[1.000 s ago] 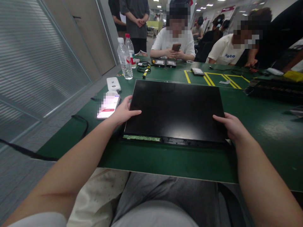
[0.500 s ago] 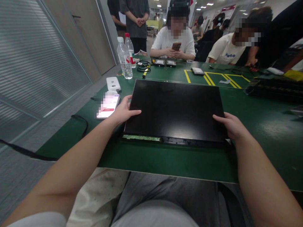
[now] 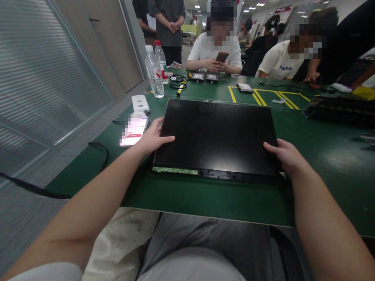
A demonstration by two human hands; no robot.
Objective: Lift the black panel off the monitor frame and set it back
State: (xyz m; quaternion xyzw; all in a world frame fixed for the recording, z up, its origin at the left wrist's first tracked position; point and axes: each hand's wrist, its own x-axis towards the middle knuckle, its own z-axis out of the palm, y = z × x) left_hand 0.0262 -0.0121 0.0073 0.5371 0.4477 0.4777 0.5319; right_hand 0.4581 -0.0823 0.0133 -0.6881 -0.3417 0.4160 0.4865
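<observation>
Between my hands is a black LCD panel (image 3: 216, 136), its far edge toward the people across the table. A green circuit board strip (image 3: 175, 170) shows along the left part of its near edge. My left hand (image 3: 155, 136) grips the panel's left side, thumb on top of the screen and the other fingers mostly hidden beyond the edge. At the right side, my right hand (image 3: 285, 154) holds it the same way, thumb over the front and fingers out of sight behind. Left of the panel lies a phone (image 3: 134, 130) with a lit screen.
On the green table (image 3: 205, 201) stand two water bottles (image 3: 154, 74) at the back left. A white device (image 3: 140, 104), coiled cables (image 3: 177, 82) and several hard drives (image 3: 244, 88) lie around. Dark stacked parts (image 3: 340, 111) sit at the right. People are across the table.
My hands and the panel have stayed in place. Across the table, a person's phone has tilted slightly.
</observation>
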